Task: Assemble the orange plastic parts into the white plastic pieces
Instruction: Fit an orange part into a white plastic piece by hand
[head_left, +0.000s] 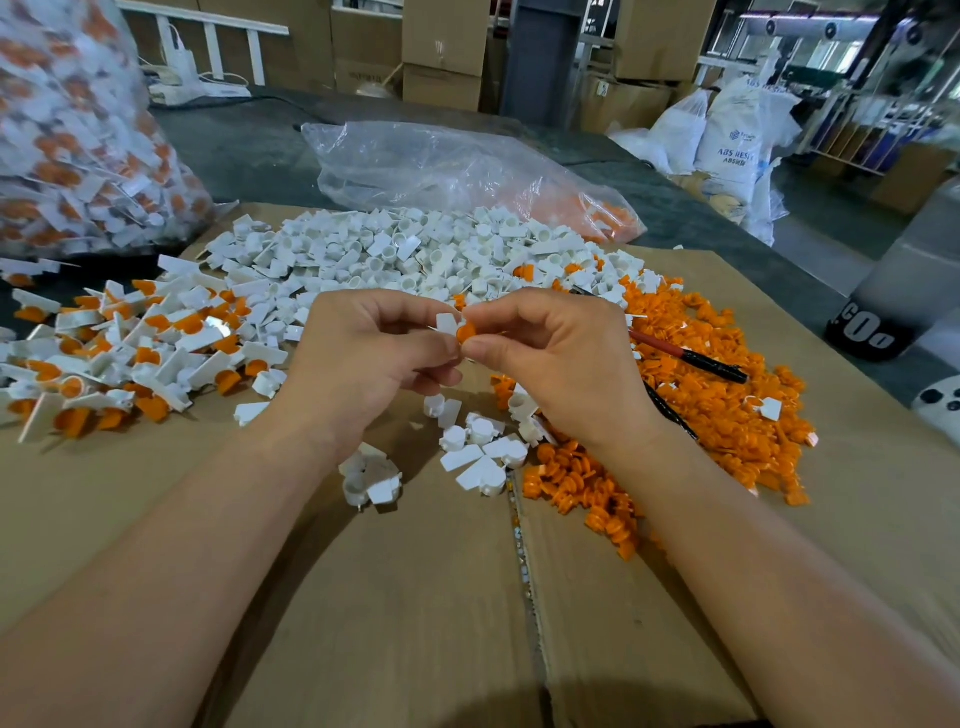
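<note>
My left hand pinches a small white plastic piece above the cardboard. My right hand pinches an orange plastic part that touches the white piece. A heap of loose white pieces lies behind my hands. Loose orange parts are heaped at the right. Joined white-and-orange pieces are piled at the left. A few white pieces lie under my hands.
Flattened cardboard covers the table. A clear bag of joined pieces stands at the far left, and another clear bag lies behind the white heap. A red-and-black tool lies on the orange parts. A dark cylinder stands at the right.
</note>
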